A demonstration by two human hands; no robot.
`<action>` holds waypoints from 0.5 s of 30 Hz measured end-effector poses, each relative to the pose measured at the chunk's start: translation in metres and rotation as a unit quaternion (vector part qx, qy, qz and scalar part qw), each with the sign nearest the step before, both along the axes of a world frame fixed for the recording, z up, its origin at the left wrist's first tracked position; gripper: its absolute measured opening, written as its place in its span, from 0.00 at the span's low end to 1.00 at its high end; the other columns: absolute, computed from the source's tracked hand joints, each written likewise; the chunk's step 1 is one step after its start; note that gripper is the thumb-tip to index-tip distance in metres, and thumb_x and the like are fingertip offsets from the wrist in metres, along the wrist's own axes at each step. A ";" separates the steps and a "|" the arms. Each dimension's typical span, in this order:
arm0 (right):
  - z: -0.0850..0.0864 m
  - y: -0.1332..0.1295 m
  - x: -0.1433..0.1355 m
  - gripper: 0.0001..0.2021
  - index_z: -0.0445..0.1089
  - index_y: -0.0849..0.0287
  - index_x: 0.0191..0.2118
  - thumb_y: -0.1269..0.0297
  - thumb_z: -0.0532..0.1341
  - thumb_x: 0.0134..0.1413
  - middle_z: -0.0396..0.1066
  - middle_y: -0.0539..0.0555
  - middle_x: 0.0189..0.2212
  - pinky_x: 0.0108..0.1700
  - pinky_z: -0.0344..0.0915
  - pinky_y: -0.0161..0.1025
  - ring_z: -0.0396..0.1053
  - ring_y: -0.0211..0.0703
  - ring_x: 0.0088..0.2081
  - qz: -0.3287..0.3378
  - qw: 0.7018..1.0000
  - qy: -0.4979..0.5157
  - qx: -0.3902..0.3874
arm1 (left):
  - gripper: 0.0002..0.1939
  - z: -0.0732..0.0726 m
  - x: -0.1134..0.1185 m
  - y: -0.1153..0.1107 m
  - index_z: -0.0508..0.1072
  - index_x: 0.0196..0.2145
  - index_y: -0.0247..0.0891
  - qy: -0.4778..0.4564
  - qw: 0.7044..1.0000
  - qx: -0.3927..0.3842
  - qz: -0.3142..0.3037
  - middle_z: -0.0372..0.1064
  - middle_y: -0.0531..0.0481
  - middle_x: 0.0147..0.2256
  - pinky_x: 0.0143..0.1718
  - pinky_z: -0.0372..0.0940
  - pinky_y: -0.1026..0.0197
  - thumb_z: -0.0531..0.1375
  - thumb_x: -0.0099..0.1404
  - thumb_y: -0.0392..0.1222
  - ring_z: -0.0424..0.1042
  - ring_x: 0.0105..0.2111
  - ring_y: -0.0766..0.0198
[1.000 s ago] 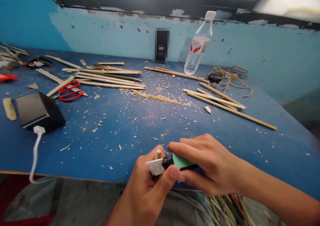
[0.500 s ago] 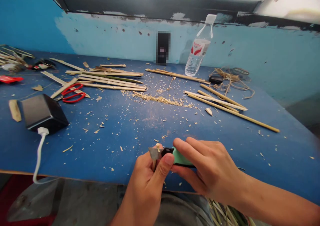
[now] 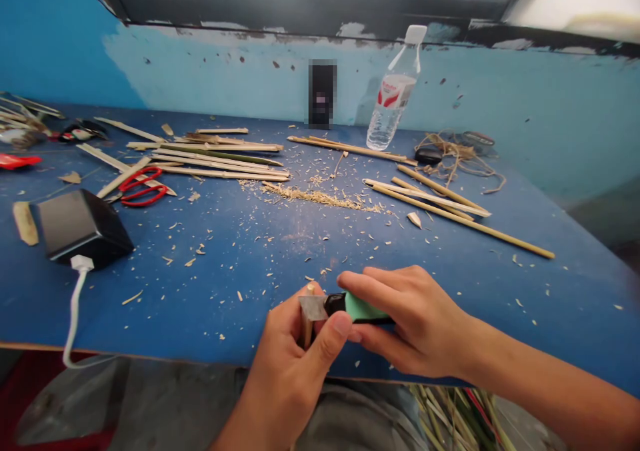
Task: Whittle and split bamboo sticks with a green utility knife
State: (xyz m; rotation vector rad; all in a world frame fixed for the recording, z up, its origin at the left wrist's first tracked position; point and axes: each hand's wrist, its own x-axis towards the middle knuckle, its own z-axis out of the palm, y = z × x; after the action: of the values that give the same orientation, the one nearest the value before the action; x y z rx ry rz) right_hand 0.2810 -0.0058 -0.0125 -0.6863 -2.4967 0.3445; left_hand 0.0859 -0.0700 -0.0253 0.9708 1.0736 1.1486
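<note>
Black and glossy, a wedge-shaped box (image 3: 83, 228) with a white cable (image 3: 73, 318) sits at the far left of the blue tabletop (image 3: 175, 311). Right of it lie red-handled scissors (image 3: 145, 188), just beside pale split bamboo strips (image 3: 220, 161). Farther right, near the table's front edge, the left hand (image 3: 287, 364) is closed around a thin, round, tan bamboo stick (image 3: 307, 334). A flat grey steel blade (image 3: 313, 309) crosses the stick near its upper end; whether it bites in, I cannot tell. The blade belongs to a green-and-black utility knife (image 3: 365, 309), its handle gripped by the curled right hand (image 3: 410, 318). Round tan rods (image 3: 465, 219) lie beyond, to the right.

The likely danger is a slip: too much push, or a knot in the stick, could send the edge into the left fingers — they wrap the wood right beside it. Too deep a cut might split the tip.

The stick's long axis runs nearly upright in view, its free end pointing up and away from the person — its lower part is hidden in the palm.
</note>
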 end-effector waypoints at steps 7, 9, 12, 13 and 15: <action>0.006 0.008 0.007 0.20 0.67 0.57 0.59 0.47 0.53 0.75 0.68 0.48 0.30 0.28 0.50 0.40 0.63 0.39 0.26 0.037 0.996 -0.030 -0.069 | 0.20 0.004 -0.002 0.000 0.65 0.32 0.40 0.045 0.997 0.038 -0.050 0.53 0.58 0.28 0.28 0.57 0.69 0.61 0.73 0.58 0.53 0.27 0.69; 0.007 0.008 0.007 0.20 0.68 0.57 0.59 0.48 0.54 0.75 0.67 0.48 0.30 0.29 0.51 0.40 0.63 0.39 0.27 0.044 0.995 -0.031 -0.085 | 0.19 0.005 -0.002 0.000 0.66 0.33 0.41 0.053 0.996 0.041 -0.060 0.55 0.57 0.29 0.29 0.58 0.68 0.60 0.74 0.57 0.54 0.27 0.68; 0.007 0.010 0.007 0.20 0.68 0.58 0.58 0.48 0.56 0.74 0.67 0.48 0.31 0.30 0.52 0.40 0.62 0.39 0.28 0.056 0.992 -0.023 -0.107 | 0.18 0.002 -0.004 0.000 0.69 0.34 0.41 0.068 0.994 0.054 -0.067 0.57 0.57 0.29 0.30 0.58 0.66 0.59 0.75 0.56 0.55 0.29 0.66; 0.007 0.011 0.007 0.20 0.68 0.58 0.58 0.49 0.56 0.74 0.67 0.48 0.31 0.30 0.52 0.40 0.62 0.39 0.28 0.061 0.991 -0.022 -0.116 | 0.18 0.000 -0.004 0.000 0.69 0.34 0.41 0.074 0.993 0.062 -0.068 0.58 0.56 0.30 0.31 0.58 0.66 0.58 0.76 0.56 0.55 0.29 0.66; 0.006 0.013 0.007 0.20 0.68 0.58 0.59 0.50 0.57 0.73 0.67 0.47 0.31 0.30 0.51 0.40 0.62 0.39 0.28 0.065 0.990 -0.018 -0.121 | 0.17 -0.002 -0.005 0.000 0.70 0.33 0.41 0.088 0.992 0.072 -0.061 0.59 0.56 0.30 0.32 0.58 0.65 0.58 0.76 0.54 0.56 0.30 0.66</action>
State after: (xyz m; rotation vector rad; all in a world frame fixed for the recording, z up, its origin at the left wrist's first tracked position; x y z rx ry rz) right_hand 0.2880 0.0074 -0.0062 -0.6273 -2.5644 0.6990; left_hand 0.0805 -0.0699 -0.0273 1.2528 1.0662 1.0658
